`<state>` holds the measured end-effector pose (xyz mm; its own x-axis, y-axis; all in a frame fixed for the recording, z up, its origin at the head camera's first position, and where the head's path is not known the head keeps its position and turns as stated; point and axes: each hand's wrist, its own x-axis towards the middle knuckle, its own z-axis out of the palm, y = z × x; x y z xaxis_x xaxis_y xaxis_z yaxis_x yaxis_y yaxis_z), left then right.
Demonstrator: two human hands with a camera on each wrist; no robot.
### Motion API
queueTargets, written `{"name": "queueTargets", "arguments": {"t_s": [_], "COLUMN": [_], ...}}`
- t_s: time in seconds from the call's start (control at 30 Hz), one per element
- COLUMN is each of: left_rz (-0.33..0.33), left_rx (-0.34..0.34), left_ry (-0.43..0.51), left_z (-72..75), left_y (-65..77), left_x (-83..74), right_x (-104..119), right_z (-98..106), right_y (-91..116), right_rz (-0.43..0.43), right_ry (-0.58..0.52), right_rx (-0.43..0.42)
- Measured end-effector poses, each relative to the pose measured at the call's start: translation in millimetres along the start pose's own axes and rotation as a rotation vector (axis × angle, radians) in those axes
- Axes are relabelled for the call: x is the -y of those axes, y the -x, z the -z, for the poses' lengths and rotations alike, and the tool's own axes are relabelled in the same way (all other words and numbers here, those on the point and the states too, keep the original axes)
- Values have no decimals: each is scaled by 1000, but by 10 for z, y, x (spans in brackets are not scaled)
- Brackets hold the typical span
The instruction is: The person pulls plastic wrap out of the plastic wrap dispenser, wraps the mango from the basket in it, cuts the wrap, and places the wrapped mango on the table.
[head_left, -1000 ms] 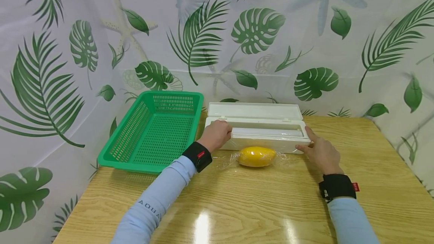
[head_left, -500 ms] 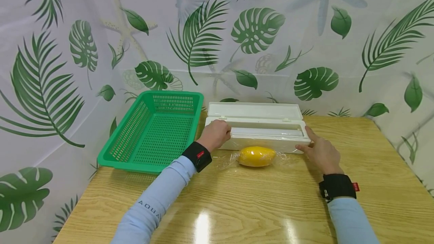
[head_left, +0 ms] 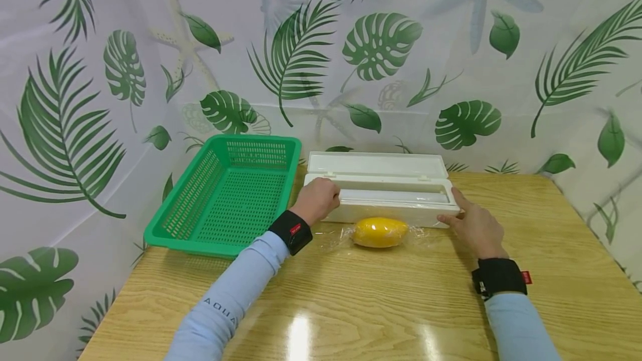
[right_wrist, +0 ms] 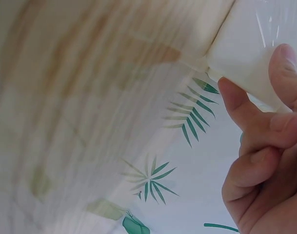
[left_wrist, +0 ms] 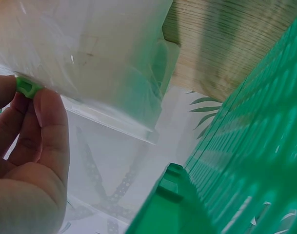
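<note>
A white cling film box point(head_left: 396, 214) lies lengthwise across the table, its lid point(head_left: 376, 165) tipped back and a roll of film point(head_left: 393, 196) inside. My left hand point(head_left: 316, 200) is over the box's left front edge. In the left wrist view its thumb and fingers pinch a small green slide cutter point(left_wrist: 28, 87) at that edge. My right hand point(head_left: 477, 228) grips the right end, thumb point(right_wrist: 286, 61) on the front and index finger at the end corner. Just before the box sits a yellow mango-shaped fruit point(head_left: 379, 232) wrapped in clear film, with loose film spreading at both sides.
A green plastic basket point(head_left: 220, 249) with slotted walls stands left of the box, close by my left forearm. A leaf-patterned cloth point(head_left: 321, 43) hangs behind the wooden table point(head_left: 381, 305).
My left hand has slid slightly to the left along the box's front edge. The right hand, the box and the wrapped fruit have stayed in place.
</note>
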<state>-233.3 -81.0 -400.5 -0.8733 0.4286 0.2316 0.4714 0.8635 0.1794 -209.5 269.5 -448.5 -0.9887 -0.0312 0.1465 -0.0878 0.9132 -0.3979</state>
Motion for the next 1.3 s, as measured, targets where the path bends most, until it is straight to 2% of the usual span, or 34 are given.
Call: {"name": "queueTargets", "arguments": {"t_s": [0.23, 0.8, 1.3], "left_rz": [21, 77, 109], "left_rx": [-8, 22, -8], "left_ry": [3, -19, -47], "left_z": [4, 19, 62], "left_y": [20, 25, 60], "left_x": [26, 52, 82], "right_x": [-5, 12, 15], "right_z": [-9, 15, 20], "right_y": [-1, 15, 10], "right_rz": [-4, 10, 3], "right_ry": [1, -2, 1], "right_rx": [-2, -5, 5]}}
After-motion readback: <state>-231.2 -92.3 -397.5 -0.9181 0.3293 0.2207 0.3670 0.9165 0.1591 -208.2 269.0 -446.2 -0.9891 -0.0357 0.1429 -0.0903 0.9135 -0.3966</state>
